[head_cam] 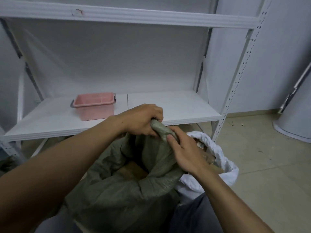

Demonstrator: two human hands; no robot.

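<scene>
Behind the sack, the lower shelf lies bare on its right half, open from the front; a bin takes the part behind and left of the sack. An upper shelf caps that gap well above the sack. A bag presses against the sack's right side, a post just behind it. Further right, the floor lies open.

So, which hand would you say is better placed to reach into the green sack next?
Probably the right hand: it only pinches the sack beside the opening, while the left hand grips the bunched rim, holding it up.
</scene>
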